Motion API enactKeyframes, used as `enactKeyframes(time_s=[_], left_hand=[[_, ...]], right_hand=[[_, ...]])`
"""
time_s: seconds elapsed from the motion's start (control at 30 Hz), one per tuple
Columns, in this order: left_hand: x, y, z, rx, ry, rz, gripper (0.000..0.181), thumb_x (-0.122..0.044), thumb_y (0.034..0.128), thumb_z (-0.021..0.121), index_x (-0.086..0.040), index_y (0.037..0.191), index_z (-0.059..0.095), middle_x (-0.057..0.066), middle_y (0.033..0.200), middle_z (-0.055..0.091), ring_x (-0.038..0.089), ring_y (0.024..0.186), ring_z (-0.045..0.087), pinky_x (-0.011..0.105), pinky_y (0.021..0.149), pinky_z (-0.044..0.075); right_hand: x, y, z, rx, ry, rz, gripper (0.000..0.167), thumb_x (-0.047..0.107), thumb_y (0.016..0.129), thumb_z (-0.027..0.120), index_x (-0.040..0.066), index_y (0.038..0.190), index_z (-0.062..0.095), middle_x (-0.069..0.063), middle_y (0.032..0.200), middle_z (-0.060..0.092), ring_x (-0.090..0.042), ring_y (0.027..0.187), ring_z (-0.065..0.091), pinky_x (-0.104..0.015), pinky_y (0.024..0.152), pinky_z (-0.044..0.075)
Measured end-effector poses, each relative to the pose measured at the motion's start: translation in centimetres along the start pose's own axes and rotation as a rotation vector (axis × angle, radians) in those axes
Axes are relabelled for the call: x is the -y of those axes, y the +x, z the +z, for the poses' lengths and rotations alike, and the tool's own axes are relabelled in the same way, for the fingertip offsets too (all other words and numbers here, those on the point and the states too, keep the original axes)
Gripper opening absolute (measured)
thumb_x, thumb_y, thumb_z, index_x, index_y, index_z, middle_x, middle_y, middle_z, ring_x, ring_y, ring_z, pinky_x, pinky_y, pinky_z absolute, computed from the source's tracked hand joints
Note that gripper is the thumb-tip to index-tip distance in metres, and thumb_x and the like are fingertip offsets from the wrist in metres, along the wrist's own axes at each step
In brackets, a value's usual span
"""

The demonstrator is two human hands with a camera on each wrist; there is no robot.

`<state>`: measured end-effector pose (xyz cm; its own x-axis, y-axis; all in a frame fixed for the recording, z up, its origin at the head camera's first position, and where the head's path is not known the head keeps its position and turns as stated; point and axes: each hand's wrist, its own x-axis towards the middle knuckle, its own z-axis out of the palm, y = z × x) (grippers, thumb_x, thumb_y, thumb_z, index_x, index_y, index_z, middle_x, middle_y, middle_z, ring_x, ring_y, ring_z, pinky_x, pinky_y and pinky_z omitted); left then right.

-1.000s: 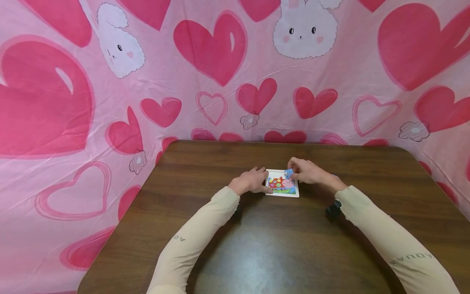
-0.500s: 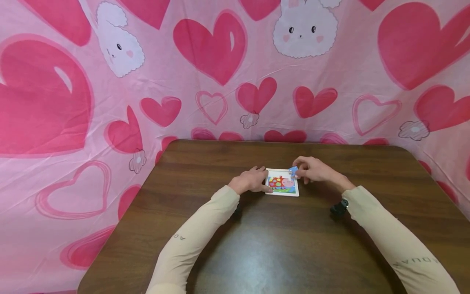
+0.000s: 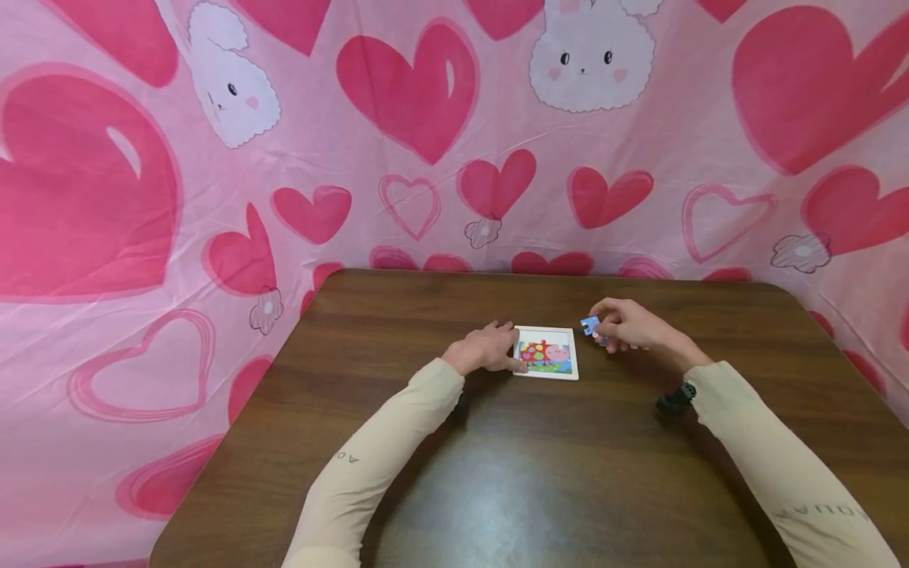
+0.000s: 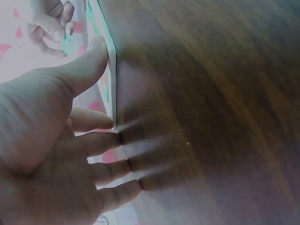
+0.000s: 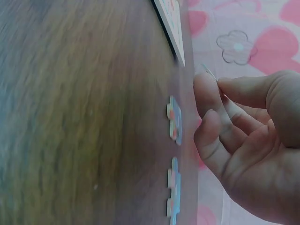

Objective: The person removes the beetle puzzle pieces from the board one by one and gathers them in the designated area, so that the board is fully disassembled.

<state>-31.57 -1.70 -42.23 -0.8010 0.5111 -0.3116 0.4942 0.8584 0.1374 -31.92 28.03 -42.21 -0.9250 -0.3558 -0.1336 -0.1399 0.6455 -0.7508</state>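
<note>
The right hand (image 3: pixel 628 325) pinched a blue puzzle piece (image 3: pixel 589 325) between thumb and fingers, holding it just to the right of the puzzle tray (image 3: pixel 574 355), apart from the rim. From the head, the piece's blue face and notched edge were visible; the right wrist view caught it only as a thin sliver, edge-on, but made the pinch plain, with the other fingers curled loosely behind. That same view showed what the head view mostly lost behind the hand: one loose piece (image 5: pixel 174 120) and another loose piece (image 5: pixel 173 192), lying apart from each other on the desk (image 3: pixel 490 473).

The left hand (image 3: pixel 486 349) lay at the tray's left side with its fingers spread. The left wrist view showed what the head view could not, the palm side: the thumb lay over the tray's near edge, while the fingertips reached down to the desk beside its corner.

Inside the white-rimmed tray, the head view showed a red ladybug with coloured spots and a pink face above a green strip; the far part was whitish. Pale sleeves (image 3: pixel 398 430) covered both arms, a black device (image 3: pixel 676 402) sat at the right wrist, and a pink backdrop (image 3: pixel 412 87) with hearts and rabbits hung behind the desk.
</note>
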Motion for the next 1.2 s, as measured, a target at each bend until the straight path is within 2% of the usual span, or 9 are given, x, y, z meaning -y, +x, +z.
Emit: enactKeyframes(time_s=[0.17, 0.37, 0.63, 0.93, 1.2], left_hand=[[0.0, 0.0, 0.0, 0.008, 0.013, -0.005, 0.083, -0.059, 0.0882, 0.062, -0.018, 0.154, 0.033, 0.005, 0.164, 0.023, 0.030, 0.151, 0.021, 0.049, 0.118, 0.029], [0.0, 0.3, 0.1, 0.007, 0.021, 0.005, 0.084, -0.060, 0.0884, 0.061, -0.017, 0.154, 0.032, 0.005, 0.164, 0.023, 0.030, 0.152, 0.020, 0.049, 0.118, 0.029], [0.1, 0.4, 0.1, 0.005, 0.026, 0.007, 0.082, -0.060, 0.0885, 0.061, -0.017, 0.153, 0.034, 0.005, 0.164, 0.024, 0.031, 0.151, 0.022, 0.051, 0.117, 0.031], [-0.1, 0.3, 0.1, 0.007, 0.033, 0.004, 0.082, -0.060, 0.0884, 0.061, -0.017, 0.153, 0.035, 0.005, 0.164, 0.024, 0.031, 0.151, 0.022, 0.050, 0.117, 0.032], [0.0, 0.1, 0.0, -0.002, 0.051, 0.014, 0.077, -0.060, 0.0891, 0.061, -0.016, 0.149, 0.040, 0.007, 0.163, 0.026, 0.030, 0.150, 0.025, 0.048, 0.116, 0.034]], right_hand=[[-0.8, -0.6, -0.6, -0.002, 0.049, 0.011, 0.036, 0.014, 0.098, 0.059, 0.000, 0.128, 0.048, -0.018, 0.086, 0.071, -0.023, 0.059, 0.065, -0.031, 0.045, 0.047], [-1.8, -1.9, -1.5, -0.023, 0.095, 0.016, 0.039, 0.014, 0.099, 0.057, -0.003, 0.131, 0.045, -0.021, 0.088, 0.070, -0.023, 0.061, 0.064, -0.032, 0.051, 0.051], [-3.0, -3.1, -2.2, -0.048, 0.144, 0.033, 0.038, 0.015, 0.099, 0.057, -0.005, 0.130, 0.044, -0.019, 0.088, 0.071, -0.020, 0.062, 0.066, -0.032, 0.055, 0.053], [-4.0, -4.1, -2.9, -0.045, 0.158, 0.060, 0.039, 0.011, 0.099, 0.056, -0.007, 0.130, 0.040, -0.017, 0.087, 0.072, -0.018, 0.061, 0.065, -0.032, 0.053, 0.052], [-4.6, -4.7, -3.8, -0.060, 0.125, 0.055, 0.034, 0.009, 0.098, 0.056, -0.008, 0.124, 0.042, -0.012, 0.081, 0.071, -0.017, 0.059, 0.064, -0.032, 0.051, 0.052]])
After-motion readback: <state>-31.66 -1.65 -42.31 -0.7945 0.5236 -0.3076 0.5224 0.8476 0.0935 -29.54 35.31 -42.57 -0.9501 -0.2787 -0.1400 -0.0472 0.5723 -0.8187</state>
